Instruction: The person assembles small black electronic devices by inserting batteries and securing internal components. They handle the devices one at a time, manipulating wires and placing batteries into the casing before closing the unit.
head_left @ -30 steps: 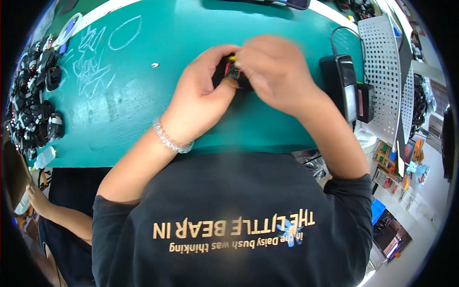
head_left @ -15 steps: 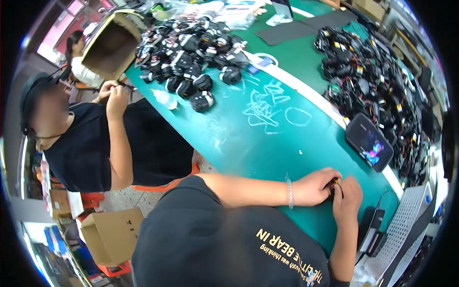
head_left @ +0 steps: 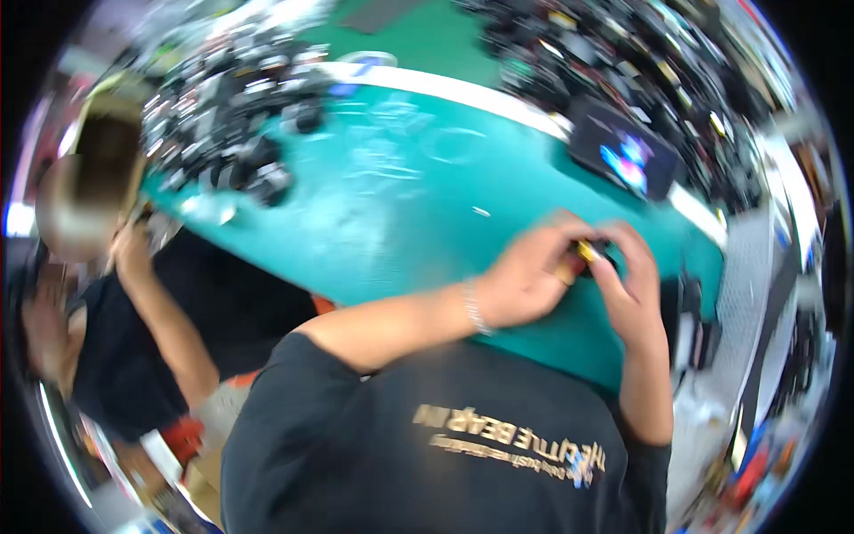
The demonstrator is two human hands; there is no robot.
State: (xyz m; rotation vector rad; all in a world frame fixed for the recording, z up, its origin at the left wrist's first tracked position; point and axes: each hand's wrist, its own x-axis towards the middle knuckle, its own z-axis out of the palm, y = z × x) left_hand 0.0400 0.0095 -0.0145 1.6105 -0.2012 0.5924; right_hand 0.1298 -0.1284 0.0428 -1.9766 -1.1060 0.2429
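Note:
Over the right part of the green tabletop [head_left: 409,205], my left hand [head_left: 525,276] and my right hand [head_left: 633,276] meet. Between their fingers is a small black part with a yellow piece [head_left: 587,251]. Both hands are closed on it, and motion blur and the fingers hide its exact kind. A bracelet circles my left wrist. Just beyond my hands, a phone [head_left: 623,151] with a lit screen leans against the heap of small black devices and wires [head_left: 614,62].
At the far left lies another pile of black rounded devices [head_left: 236,107]. A co-worker [head_left: 169,311] in dark clothes sits at the left edge beside an open cardboard box [head_left: 107,151]. A white strip [head_left: 445,86] crosses the table. A perforated white rack [head_left: 743,276] stands at the right.
The whole view has swung and is blurred, so the table and piles appear shifted left and up. My hands are still together, and more of the yellow on the held part shows.

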